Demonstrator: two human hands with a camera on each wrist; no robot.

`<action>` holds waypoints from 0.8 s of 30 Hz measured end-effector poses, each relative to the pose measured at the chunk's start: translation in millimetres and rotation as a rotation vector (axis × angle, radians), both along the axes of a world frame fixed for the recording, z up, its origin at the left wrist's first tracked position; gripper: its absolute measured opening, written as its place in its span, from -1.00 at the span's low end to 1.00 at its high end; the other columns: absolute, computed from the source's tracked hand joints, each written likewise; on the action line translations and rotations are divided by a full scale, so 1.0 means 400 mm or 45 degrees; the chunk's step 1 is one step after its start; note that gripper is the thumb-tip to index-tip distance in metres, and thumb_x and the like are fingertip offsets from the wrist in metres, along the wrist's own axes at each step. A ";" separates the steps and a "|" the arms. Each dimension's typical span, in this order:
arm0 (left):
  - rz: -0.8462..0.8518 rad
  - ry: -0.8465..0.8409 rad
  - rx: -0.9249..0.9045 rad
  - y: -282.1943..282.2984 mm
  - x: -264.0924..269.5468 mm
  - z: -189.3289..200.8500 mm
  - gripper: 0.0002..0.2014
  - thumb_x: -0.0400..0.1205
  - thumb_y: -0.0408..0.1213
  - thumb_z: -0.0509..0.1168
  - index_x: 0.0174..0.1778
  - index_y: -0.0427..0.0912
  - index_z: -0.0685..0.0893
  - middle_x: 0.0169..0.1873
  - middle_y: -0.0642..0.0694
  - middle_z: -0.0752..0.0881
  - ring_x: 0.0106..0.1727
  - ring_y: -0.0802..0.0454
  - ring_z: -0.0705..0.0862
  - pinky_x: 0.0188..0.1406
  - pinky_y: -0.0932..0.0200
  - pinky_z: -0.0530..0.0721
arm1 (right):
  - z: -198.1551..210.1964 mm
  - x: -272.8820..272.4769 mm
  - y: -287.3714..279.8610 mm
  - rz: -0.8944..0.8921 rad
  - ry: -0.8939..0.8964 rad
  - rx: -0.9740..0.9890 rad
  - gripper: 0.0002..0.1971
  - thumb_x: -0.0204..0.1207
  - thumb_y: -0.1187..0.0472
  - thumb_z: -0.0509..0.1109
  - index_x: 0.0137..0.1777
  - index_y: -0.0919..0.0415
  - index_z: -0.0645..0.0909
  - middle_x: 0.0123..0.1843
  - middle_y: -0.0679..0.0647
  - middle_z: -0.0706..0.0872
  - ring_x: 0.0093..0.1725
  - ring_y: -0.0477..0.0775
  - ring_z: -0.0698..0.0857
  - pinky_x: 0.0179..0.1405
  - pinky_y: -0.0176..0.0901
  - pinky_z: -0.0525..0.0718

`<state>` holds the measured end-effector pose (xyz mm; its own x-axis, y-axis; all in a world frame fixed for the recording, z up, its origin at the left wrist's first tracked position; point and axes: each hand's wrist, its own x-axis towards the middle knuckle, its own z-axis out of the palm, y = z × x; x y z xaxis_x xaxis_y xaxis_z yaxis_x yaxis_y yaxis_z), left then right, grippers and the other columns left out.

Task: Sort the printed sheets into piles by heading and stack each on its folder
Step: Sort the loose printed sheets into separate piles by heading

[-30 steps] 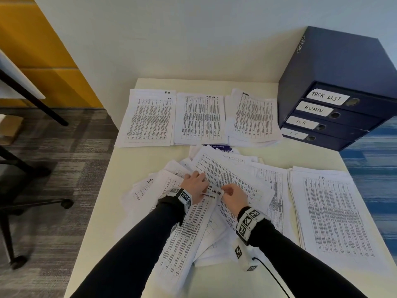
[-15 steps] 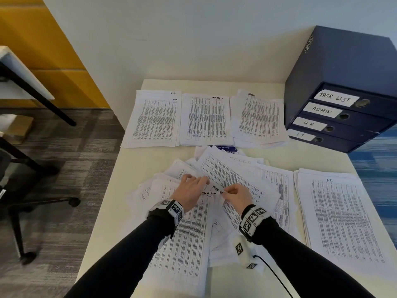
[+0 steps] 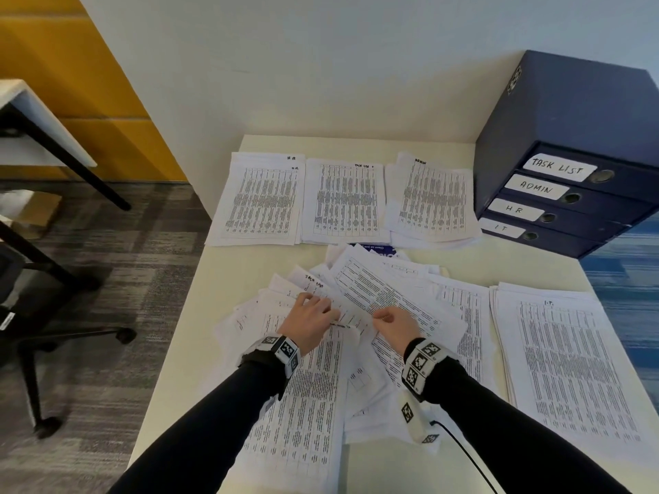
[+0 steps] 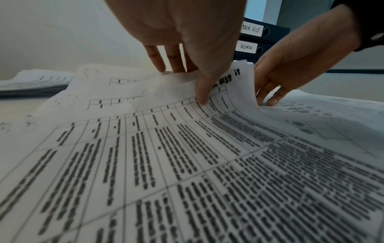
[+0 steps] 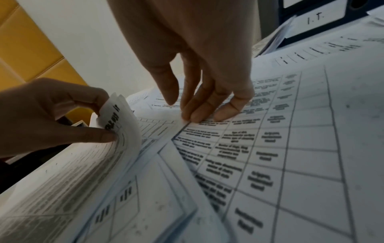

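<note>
My left hand (image 3: 309, 324) pinches the top corner of one printed sheet (image 4: 145, 156) from the loose heap (image 3: 392, 304) in the middle of the table (image 3: 221, 279). The head view shows only the back of that hand on the paper. The left wrist view shows what it hides: my thumb (image 4: 202, 92) presses on the printed side, the other fingers are behind the sheet, and the corner curls up with a handwritten heading that I cannot read in full. The right wrist view shows the same lifted corner (image 5: 116, 118) held between thumb and forefinger, seemingly more than one layer thick.

My right hand (image 3: 396, 324) looks like a loose fist from above. Its own camera shows otherwise: the fingertips (image 5: 224, 113) are bent down and press flat on another sheet (image 5: 270, 148) of the heap, holding nothing.

Only the head view shows the sorted piles: an HR pile (image 3: 260, 201), a Task List pile (image 3: 344, 203) and an Admin pile (image 3: 433, 201) along the far edge, and an IT pile (image 3: 567, 369) at my right. The blue folders (image 3: 570, 194) are stacked at the far right corner, labelled Task List, Admin, HR and IT.
</note>
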<state>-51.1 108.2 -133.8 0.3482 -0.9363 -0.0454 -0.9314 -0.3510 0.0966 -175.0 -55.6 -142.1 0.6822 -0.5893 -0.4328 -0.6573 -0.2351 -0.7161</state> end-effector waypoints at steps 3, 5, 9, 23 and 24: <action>0.012 -0.069 -0.038 0.001 -0.001 -0.002 -0.66 0.25 -0.41 0.59 -0.23 -0.01 0.63 -0.24 -0.01 0.54 -0.24 -0.02 0.60 0.01 -0.04 0.63 | 0.014 0.001 0.009 0.020 -0.013 -0.039 -0.93 0.48 0.26 0.42 -0.06 0.15 0.63 -0.19 -0.05 0.62 -0.12 -0.03 0.60 -0.25 -0.34 0.48; 0.024 -0.089 -0.040 -0.003 -0.004 -0.001 -0.64 0.17 -0.38 0.64 -0.29 0.00 0.63 -0.18 -0.03 0.54 -0.18 -0.03 0.58 -0.03 -0.03 0.63 | 0.009 0.002 0.014 0.028 -0.035 -0.029 -0.89 0.43 0.25 0.48 -0.17 0.09 0.59 -0.23 -0.05 0.61 -0.17 -0.02 0.60 -0.26 -0.32 0.50; 0.030 -0.080 0.050 -0.006 -0.001 0.002 -0.67 0.19 -0.36 0.60 -0.27 0.01 0.63 0.29 -0.12 0.58 0.35 -0.15 0.51 0.31 -0.28 0.46 | 0.006 -0.002 0.030 0.166 -0.131 0.040 -0.86 0.43 0.22 0.49 -0.19 0.09 0.55 -0.17 -0.01 0.68 -0.17 -0.03 0.64 -0.18 -0.29 0.56; 0.176 0.426 -0.071 -0.137 0.005 0.097 -0.92 0.69 -0.21 0.18 0.04 -0.11 0.47 -0.02 -0.01 0.70 0.03 -0.07 0.64 0.35 -0.05 0.33 | 0.036 -0.063 0.032 -0.122 -0.212 0.670 -0.40 0.31 0.06 0.60 0.32 0.05 0.43 0.14 0.07 0.74 0.09 0.13 0.74 0.13 0.15 0.69; 0.187 0.435 -0.075 -0.151 -0.004 0.106 -0.92 0.70 -0.20 0.17 0.05 -0.11 0.45 -0.07 0.00 0.68 -0.03 -0.06 0.62 0.30 -0.07 0.38 | 0.028 -0.066 0.029 -0.124 -0.180 0.603 -0.40 0.30 0.16 0.58 0.34 0.09 0.47 0.15 0.09 0.74 0.13 0.15 0.72 0.21 0.22 0.65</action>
